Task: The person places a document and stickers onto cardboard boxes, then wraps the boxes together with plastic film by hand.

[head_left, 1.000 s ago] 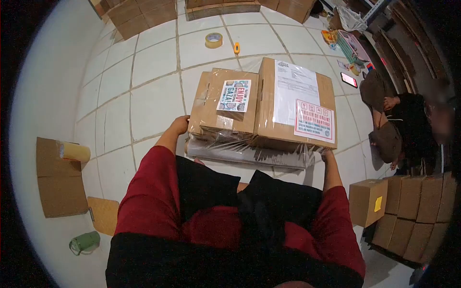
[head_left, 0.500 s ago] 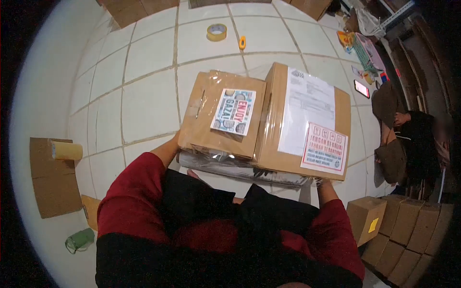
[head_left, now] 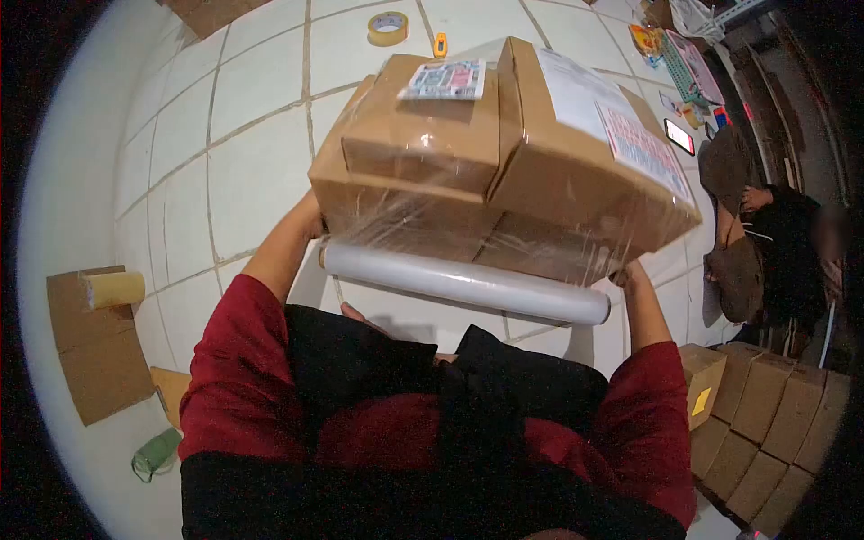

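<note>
A bundle of cardboard boxes (head_left: 423,148), wrapped in clear stretch film, is tilted up in front of me, its near side showing. A colourful card (head_left: 445,81) lies on the left box; a white paper label (head_left: 576,90) and a red-printed sticker (head_left: 643,148) are on the right one. My left hand (head_left: 315,219) holds the bundle's lower left side, fingers mostly hidden behind it. At its lower right corner my right hand (head_left: 625,273) grips the bundle, fingers partly hidden. Between my hands, a white roll of stretch film (head_left: 468,285) lies across, just below the bundle's near edge.
Beyond the bundle, a tape roll (head_left: 387,29) and an orange cutter (head_left: 440,45) lie on the tiled floor (head_left: 256,117). Another person (head_left: 774,225) sits at right near a phone (head_left: 679,137). Stacked cartons (head_left: 765,405) stand lower right; flat cardboard (head_left: 103,360) is at left.
The bundle has tipped up and away, bringing its near side into view. The film roll now shows fully below it. Both hands have moved slightly up and outward with the bundle.
</note>
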The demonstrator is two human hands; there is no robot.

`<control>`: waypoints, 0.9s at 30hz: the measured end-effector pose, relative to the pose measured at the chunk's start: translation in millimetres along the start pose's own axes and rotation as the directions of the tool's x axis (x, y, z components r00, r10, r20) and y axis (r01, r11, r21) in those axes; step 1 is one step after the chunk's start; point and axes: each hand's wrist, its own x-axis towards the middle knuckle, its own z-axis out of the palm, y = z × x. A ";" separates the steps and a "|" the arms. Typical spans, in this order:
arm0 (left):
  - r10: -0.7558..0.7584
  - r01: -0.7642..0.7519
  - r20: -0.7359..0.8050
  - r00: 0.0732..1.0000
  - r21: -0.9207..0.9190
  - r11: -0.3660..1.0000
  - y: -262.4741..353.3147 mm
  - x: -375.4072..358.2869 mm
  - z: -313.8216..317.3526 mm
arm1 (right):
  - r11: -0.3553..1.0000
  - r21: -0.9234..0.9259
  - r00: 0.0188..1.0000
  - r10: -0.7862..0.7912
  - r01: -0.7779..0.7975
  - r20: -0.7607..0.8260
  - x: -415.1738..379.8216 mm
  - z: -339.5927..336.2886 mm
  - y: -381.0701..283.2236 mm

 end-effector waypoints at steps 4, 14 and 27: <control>0.001 -0.001 -0.025 1.000 0.021 1.000 33.1 -1.7 12.9 | 0.996 -0.015 0.996 0.090 -0.090 -0.022 -34.3 42.3 -57.4; 0.298 -0.310 -0.089 0.950 -0.199 0.930 52.9 14.9 14.9 | 0.995 -0.017 0.995 0.099 -0.098 0.023 -49.5 64.8 -94.1; 0.542 -0.561 -0.159 0.825 -0.119 0.820 38.2 -16.7 32.2 | 0.989 0.061 0.979 -0.124 0.136 -0.162 -20.1 56.0 -63.6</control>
